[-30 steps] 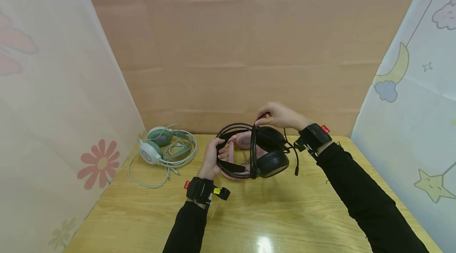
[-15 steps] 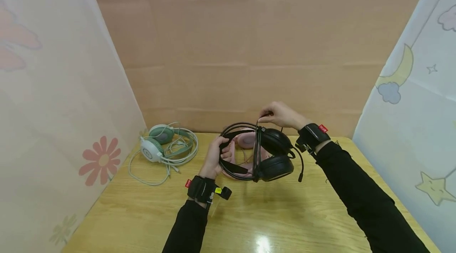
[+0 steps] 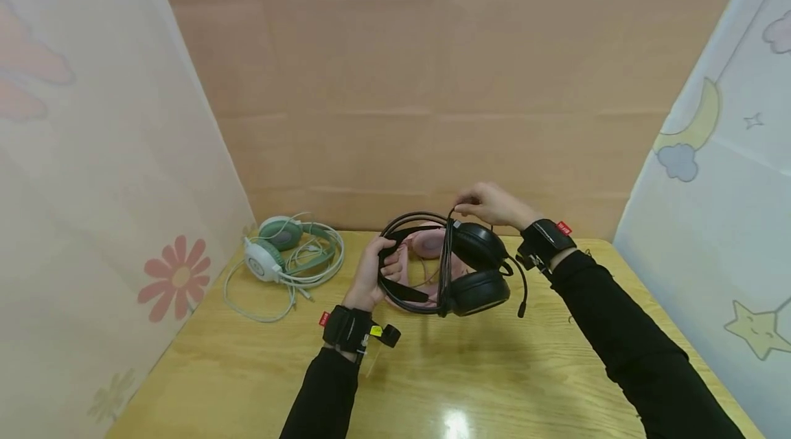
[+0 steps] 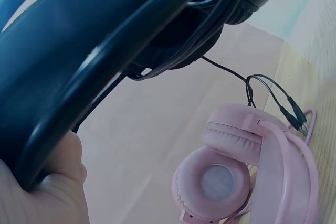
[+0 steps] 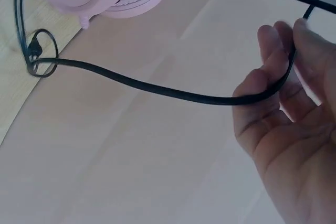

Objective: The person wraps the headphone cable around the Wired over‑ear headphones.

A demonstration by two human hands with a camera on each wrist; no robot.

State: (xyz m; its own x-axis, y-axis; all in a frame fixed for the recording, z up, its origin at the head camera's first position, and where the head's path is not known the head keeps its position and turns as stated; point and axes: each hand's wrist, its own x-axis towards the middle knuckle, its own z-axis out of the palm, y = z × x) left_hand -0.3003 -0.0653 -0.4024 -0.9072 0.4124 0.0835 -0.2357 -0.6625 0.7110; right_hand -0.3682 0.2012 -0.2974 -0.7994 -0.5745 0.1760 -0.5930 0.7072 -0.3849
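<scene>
My left hand [image 3: 369, 273] grips the headband of a black headset [image 3: 479, 291], holding it above the table. In the left wrist view the thumb and fingers curl round the black headband [image 4: 68, 87]. Loops of black cable [image 3: 444, 260] are wound round the headset beside its ear cups, and a microphone boom [image 3: 524, 288] sticks out at the right. Above the cups, my right hand [image 3: 491, 205] pinches the cable. The right wrist view has this cable [image 5: 157, 89] running between thumb and fingers [image 5: 265, 95]. Pink headphones [image 3: 426, 244] lie behind the black headset, partly hidden by it.
White and green headphones [image 3: 272, 257] with a loosely coiled white cable lie on the wooden table [image 3: 247, 370] at the left. A brown paper wall [image 3: 371, 82] stands behind the table. Patterned white panels [image 3: 93, 185] flank both sides.
The black headset has turned slightly, its ear cups and microphone boom shifting right and down. My right hand has moved a little to the right, still pinching the cable. The left hand keeps its grip.
</scene>
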